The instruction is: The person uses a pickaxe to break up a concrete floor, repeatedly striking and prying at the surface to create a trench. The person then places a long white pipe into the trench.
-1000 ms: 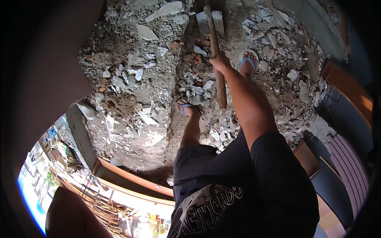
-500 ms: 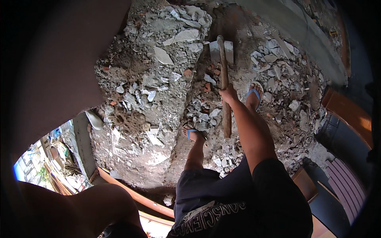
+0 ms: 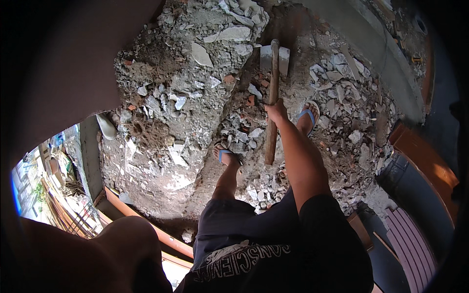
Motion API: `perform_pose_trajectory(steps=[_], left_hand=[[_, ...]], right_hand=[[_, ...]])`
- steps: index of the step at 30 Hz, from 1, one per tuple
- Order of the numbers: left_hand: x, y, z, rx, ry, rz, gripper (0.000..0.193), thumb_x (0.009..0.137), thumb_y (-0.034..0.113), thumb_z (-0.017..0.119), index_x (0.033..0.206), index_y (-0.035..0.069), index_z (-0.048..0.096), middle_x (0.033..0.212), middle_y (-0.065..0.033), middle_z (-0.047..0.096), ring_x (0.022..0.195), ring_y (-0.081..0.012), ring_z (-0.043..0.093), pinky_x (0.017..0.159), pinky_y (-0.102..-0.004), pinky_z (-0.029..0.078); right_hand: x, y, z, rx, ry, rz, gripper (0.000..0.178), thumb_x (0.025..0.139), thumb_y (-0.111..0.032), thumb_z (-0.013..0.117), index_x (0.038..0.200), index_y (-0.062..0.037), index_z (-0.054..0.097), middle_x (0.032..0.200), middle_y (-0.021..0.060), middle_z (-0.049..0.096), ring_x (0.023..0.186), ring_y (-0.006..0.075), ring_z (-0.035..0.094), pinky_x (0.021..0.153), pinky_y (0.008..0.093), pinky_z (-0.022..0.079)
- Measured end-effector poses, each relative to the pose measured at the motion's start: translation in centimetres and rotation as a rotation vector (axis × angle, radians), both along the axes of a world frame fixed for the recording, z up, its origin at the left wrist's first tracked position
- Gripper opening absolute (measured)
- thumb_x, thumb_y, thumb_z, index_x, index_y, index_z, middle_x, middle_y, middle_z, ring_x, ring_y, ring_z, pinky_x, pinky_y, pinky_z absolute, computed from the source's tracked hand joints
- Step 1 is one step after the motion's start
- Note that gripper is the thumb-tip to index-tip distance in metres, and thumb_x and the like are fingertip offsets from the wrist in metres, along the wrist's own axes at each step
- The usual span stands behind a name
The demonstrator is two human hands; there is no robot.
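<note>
1. The right hand (image 3: 277, 112) is gripping the wooden handle of a hoe (image 3: 274, 88), fingers wrapping around it below its middle.
2. The hoe is lying in view ahead of the person, between the sandalled left foot (image 3: 226, 155) and right foot (image 3: 308, 118).
3. Its long axis is running almost straight away from the body, the far end leaning slightly right.
4. The blade (image 3: 266, 61) is sitting at the far end, spreading to both sides of the handle; the butt is pointing back toward the person.
5. Broken rubble (image 3: 337, 75) is covering the ground right of the blade.
6. The left arm (image 3: 124, 239) is showing at lower left; its hand's state I cannot tell.
</note>
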State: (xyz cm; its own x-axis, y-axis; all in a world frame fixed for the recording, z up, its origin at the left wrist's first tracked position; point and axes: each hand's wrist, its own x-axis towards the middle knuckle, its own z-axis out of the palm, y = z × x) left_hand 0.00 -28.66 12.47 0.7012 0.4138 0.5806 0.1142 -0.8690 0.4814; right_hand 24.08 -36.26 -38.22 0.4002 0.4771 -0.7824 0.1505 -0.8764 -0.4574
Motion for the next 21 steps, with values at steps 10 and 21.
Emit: perform_pose_trajectory(steps=[10, 21], left_hand=[[8.1, -8.7, -32.6, -1.466, 0.807, 0.406, 0.089, 0.074, 0.044, 0.079, 0.138, -0.001, 0.037, 0.128, -0.0236, 0.053, 0.123, -0.0354, 0.051, 0.102, -0.0506, 0.043], [17.0, -11.6, -40.5, -2.484, -0.808, 0.029, 0.069, 0.076, -0.002, 0.063, 0.136, 0.000, 0.029, 0.095, -0.0137, 0.061, 0.078, -0.0204, 0.066, 0.066, -0.0335, 0.057]], right_hand=[[1.6, 3.6, 2.8, -0.070, 0.051, -0.008, 0.074, 0.078, -0.019, 0.066, 0.138, 0.0021, 0.029, 0.108, 0.0285, 0.061, 0.079, 0.0364, 0.068, 0.066, 0.0441, 0.057], [6.8, 11.6, -2.9, -0.161, -0.275, 0.393, 0.061, 0.071, -0.008, 0.063, 0.124, 0.0100, 0.038, 0.109, 0.0280, 0.060, 0.091, 0.0385, 0.066, 0.074, 0.0439, 0.056]])
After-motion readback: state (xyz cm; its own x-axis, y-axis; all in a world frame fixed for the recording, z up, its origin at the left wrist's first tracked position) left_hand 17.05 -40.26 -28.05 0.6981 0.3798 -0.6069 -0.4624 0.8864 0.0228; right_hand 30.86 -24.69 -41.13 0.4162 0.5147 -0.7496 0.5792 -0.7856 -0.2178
